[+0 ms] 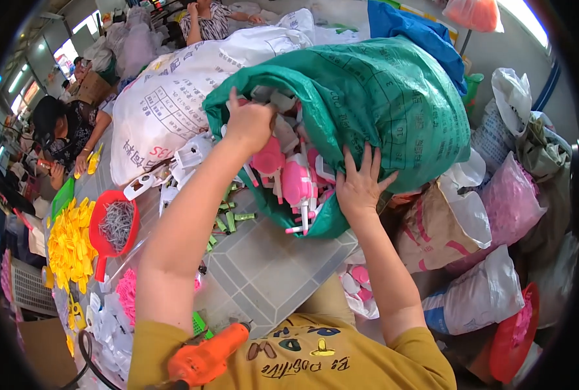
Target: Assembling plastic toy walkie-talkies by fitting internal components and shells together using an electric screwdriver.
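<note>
A large green woven sack (400,110) lies on its side on the table, its mouth toward me. Pink and white plastic toy-like parts (297,179) fill the opening, some with thin white stems. At the left of the mouth is my left hand (250,123), one finger stretched along the rim and the others curled; what they close on is hidden. Spread flat against the sack's lower right side, near the rim, is my right hand (362,183), holding nothing. Small green parts (232,218) and white plastic parts (189,156) lie on the table beside my left forearm.
A white sack (172,97) lies behind. To the left are yellow pieces (75,244) and a red scoop (98,234) of screws. An orange power screwdriver (208,357) is close to my body. Filled bags (478,292) crowd the right. A person (65,133) works at far left.
</note>
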The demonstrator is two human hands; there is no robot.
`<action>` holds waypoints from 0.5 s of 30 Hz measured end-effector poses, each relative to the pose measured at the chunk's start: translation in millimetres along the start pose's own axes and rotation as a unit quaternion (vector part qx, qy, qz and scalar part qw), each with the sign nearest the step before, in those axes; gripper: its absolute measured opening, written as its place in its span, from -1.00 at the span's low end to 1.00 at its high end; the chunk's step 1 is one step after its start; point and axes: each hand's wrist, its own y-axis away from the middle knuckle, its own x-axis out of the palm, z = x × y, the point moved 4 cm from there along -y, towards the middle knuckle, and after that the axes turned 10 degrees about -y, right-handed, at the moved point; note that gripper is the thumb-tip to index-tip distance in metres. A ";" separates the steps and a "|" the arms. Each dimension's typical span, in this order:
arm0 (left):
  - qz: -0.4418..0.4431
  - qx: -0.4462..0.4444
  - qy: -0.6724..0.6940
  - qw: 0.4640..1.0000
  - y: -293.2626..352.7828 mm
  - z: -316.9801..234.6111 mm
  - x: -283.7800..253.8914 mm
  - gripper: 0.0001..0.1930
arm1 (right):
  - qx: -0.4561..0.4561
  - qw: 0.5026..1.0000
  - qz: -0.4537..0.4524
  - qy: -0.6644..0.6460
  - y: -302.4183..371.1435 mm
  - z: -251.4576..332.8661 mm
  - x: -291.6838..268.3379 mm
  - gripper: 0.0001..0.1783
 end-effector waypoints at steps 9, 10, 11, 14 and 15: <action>0.097 -0.093 0.160 0.978 160.7 -90.4 -29.6 -0.41 | 0.018 0.992 0.067 -0.109 13.7 12.7 -34.5 -0.23; 0.123 -0.104 0.137 0.978 166.8 -97.7 -34.4 -0.30 | 0.016 0.992 0.066 -0.110 17.6 13.9 -41.6 -0.23; 0.098 -0.111 0.137 0.979 172.1 -101.7 -30.7 -0.25 | 0.007 0.991 0.068 -0.118 22.1 14.8 -47.9 -0.23; 0.170 -0.184 0.172 0.953 172.6 -108.3 -13.3 -0.15 | -0.020 0.990 0.038 -0.131 37.1 24.9 -70.2 -0.27; 0.162 -0.194 0.193 0.948 174.4 -110.3 -10.9 -0.18 | -0.036 0.990 0.006 -0.135 42.8 28.8 -78.1 -0.31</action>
